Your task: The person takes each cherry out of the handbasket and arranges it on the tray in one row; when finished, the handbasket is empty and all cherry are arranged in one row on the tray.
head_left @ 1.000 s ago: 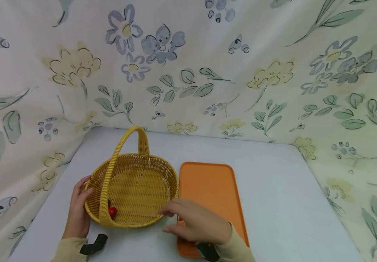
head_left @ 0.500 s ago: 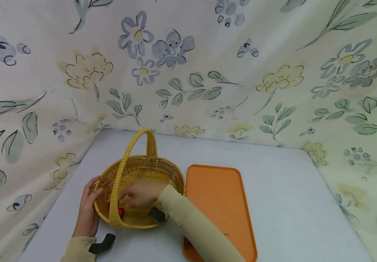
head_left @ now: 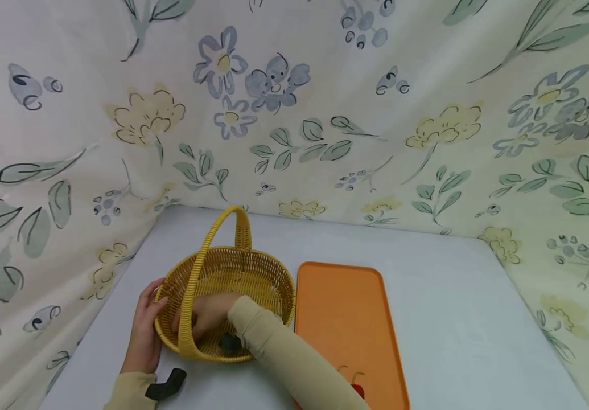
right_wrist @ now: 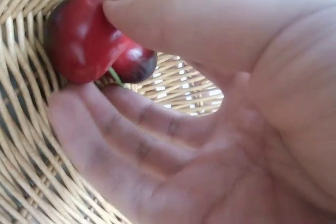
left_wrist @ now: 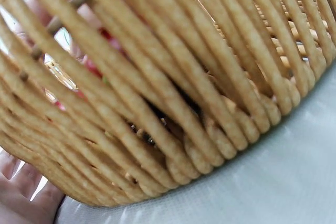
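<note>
A yellow woven basket (head_left: pixel 260 273) with a tall arched handle stands on the table. My left hand (head_left: pixel 144 327) grips its left rim, thumb over the edge. Inside the basket, partly behind the handle, is my right hand (head_left: pixel 212 312). In the right wrist view, thumb and fingertips pinch a glossy red cherry (right_wrist: pixel 79 40) with dark patches, against the woven wall. A second cherry (right_wrist: pixel 137 64) with a green stem sits just behind it. The left wrist view looks closely at the basket's outer weave (left_wrist: pixel 173 87), with bits of red showing through.
An orange tray (head_left: pixel 345 307) lies right of the basket, close to its rim. My right forearm crosses the tray's near left part. A red cherry (head_left: pixel 358 390) with a green stem is on the tray, partly hidden by the sleeve. Floral cloth (head_left: pixel 294 131) hangs behind.
My right hand has moved left from above the tray's edge into the basket and reached the cherries there. My left hand keeps its hold on the rim. The head view has shifted slightly.
</note>
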Available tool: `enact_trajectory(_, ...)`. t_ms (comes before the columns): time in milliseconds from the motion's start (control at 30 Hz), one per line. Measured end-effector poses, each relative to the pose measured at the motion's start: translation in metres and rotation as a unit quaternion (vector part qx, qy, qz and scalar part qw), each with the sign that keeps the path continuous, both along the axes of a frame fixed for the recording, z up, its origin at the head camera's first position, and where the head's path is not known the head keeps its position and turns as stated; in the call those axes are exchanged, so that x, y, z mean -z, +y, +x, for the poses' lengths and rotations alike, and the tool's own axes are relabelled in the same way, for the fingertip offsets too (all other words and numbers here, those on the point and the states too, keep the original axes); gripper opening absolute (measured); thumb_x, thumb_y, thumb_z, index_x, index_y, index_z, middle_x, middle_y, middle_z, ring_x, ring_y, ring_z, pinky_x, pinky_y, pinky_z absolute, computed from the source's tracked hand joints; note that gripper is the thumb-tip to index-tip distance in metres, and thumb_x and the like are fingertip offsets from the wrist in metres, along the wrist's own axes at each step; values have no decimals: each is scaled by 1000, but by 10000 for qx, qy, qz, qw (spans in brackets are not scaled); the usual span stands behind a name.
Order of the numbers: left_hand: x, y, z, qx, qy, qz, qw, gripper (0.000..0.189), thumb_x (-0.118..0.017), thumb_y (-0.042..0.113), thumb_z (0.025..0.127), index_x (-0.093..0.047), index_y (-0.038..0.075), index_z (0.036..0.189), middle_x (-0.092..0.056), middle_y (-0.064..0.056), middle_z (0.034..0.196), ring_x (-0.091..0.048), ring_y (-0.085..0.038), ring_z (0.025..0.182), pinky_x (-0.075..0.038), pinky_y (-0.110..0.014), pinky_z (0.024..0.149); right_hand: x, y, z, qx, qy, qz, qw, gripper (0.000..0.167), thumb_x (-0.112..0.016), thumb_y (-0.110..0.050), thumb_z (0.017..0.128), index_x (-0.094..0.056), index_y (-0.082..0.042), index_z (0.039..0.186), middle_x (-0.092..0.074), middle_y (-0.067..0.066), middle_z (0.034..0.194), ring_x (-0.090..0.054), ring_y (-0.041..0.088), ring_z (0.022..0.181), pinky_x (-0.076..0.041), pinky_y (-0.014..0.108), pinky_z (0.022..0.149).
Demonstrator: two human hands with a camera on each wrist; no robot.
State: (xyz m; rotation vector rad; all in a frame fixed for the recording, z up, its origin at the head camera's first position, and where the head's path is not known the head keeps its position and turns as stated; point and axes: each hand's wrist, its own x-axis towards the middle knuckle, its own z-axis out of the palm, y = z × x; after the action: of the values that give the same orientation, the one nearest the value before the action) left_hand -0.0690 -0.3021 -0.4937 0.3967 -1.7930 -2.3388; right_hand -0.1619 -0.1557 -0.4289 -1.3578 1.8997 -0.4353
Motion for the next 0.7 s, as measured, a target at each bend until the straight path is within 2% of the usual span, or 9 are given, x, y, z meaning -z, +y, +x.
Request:
enact_trajectory(233,0,1,0,-21,25,-18,10000,46,-42,25,103,-28,22,147,-25,1,147,-33,-12,128,-41,-15,91,-3,-1,6,-30,45,86,9999,25,-73,-9,83,-68,-17,107,-60,-13,96,-47,-4,83,-38,6,77)
enact_trajectory(367,0,2,1,-14,92,13,10000,45,-42,24,103,-29,21,147,-25,1,149,-34,-11,129,-40,-15,92,-5,1,13,118,347,264,9990,24,-76,-11,80,-68,-19,101,-58,-14,88,-46,-3,77,-38,6,71)
enact_trajectory(533,-1,3,0,62,258,79,9996,45,-41,22,103,-29,18,146,-26,0,147,-36,-12,127,-41,-15,91,-9,5,17,282,890,575,9940,27,-80,-15,76,-67,-20,100,-60,-13,86,-50,-1,76,-40,8,68)
enact_trajectory(600,-2,3,0,81,315,84,9994,45,-41,21,103,-29,17,146,-28,1,146,-37,-12,125,-42,-16,91,-8,6,16,317,957,676,9926,30,-81,-16,76,-67,-21,102,-61,-14,87,-52,-1,77,-41,9,68)
enact_trajectory(700,-2,3,0,87,369,59,9993,44,-40,20,103,-29,17,146,-30,1,144,-40,-10,123,-43,-16,90,-8,8,14,371,800,769,9931,33,-80,-17,77,-67,-23,107,-63,-15,97,-55,-2,86,-41,10,73)
